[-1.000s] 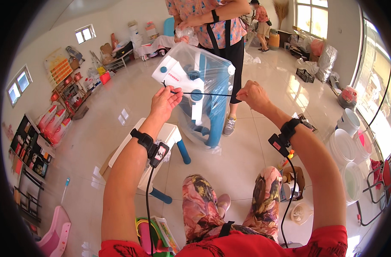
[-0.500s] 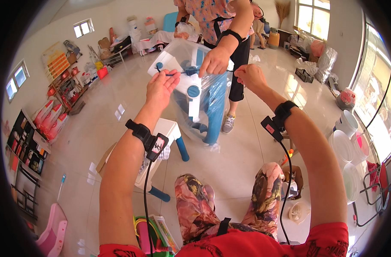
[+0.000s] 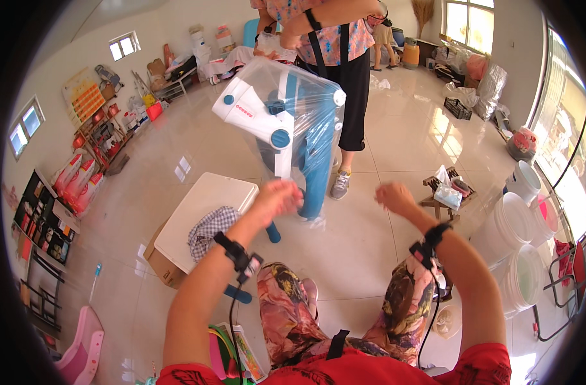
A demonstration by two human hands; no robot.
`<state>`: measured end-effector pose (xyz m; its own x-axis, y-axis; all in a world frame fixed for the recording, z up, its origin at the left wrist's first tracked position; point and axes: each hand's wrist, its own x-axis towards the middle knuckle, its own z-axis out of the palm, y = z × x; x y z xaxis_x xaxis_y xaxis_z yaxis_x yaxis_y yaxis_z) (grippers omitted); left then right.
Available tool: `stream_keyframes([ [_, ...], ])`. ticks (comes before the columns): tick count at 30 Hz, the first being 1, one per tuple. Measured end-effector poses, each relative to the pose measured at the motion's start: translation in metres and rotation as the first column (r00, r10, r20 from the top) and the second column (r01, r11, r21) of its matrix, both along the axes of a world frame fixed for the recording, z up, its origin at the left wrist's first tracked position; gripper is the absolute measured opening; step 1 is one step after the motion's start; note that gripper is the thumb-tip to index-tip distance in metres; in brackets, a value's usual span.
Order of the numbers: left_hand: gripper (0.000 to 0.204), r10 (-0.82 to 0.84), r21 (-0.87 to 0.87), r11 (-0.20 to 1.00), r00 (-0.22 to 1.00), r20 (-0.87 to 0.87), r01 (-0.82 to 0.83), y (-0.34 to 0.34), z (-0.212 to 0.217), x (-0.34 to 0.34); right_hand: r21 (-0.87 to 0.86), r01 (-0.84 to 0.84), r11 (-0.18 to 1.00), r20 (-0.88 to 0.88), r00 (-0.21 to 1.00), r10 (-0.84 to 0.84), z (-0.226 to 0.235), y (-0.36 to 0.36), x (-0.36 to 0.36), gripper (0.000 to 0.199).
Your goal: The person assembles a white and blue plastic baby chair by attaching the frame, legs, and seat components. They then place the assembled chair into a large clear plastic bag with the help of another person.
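A folded white-and-blue plastic frame (image 3: 245, 109) stands upright in front of me, wrapped in clear plastic film (image 3: 334, 138). Close to its lower left part is my left hand (image 3: 279, 201), fingers curled in and slightly blurred. My right hand (image 3: 397, 197) is apart from the frame, out to its right, with its fingers drawn together. Whatever either hand may hold is hidden or too small to make out. Behind the wrapped frame stands a person in a patterned top (image 3: 347, 45), one forearm raised across the chest and the other hand by the film's upper edge.
To the left is a white table (image 3: 206, 189) with blue legs and a checked cloth (image 3: 212, 228) on it. A small wooden stool (image 3: 441, 206) holding packets stands on the right, near several white buckets (image 3: 508, 218). A pink plastic piece (image 3: 81, 346) lies at lower left.
Both my hands have come down and nearer to me, away from the frame's upper part. A dark cord seen across it before no longer shows. The other person's pointing hand has lifted off.
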<state>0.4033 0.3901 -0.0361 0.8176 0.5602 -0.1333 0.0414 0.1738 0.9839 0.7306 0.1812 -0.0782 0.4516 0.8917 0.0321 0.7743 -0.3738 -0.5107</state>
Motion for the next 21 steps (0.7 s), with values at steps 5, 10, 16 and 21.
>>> stream_keyframes([
  [5, 0.022, -0.147, -0.062, 0.989, 0.934, -0.325, 0.134, -0.051, -0.101, 0.004, -0.151, 0.089, 0.985, -0.314, 0.94, -0.133, -0.111, -0.072, 0.009, 0.017],
  [10, 0.024, -0.177, -0.012, 0.982, 0.889, -0.422, 0.19, -0.055, -0.117, 0.009, -0.172, -0.125, 0.977, -0.419, 0.907, 0.042, -0.126, -0.104, 0.03, 0.019],
  [16, 0.028, -0.261, 0.015, 0.952, 0.838, -0.48, 0.305, -0.059, -0.112, 0.011, -0.246, -0.096, 0.964, -0.436, 0.9, -0.021, -0.12, -0.115, 0.028, 0.019],
  [21, 0.028, -0.289, 0.004, 0.941, 0.808, -0.514, 0.339, -0.06, -0.115, 0.005, -0.295, -0.204, 0.934, -0.459, 0.887, 0.049, -0.125, -0.109, 0.033, 0.016],
])
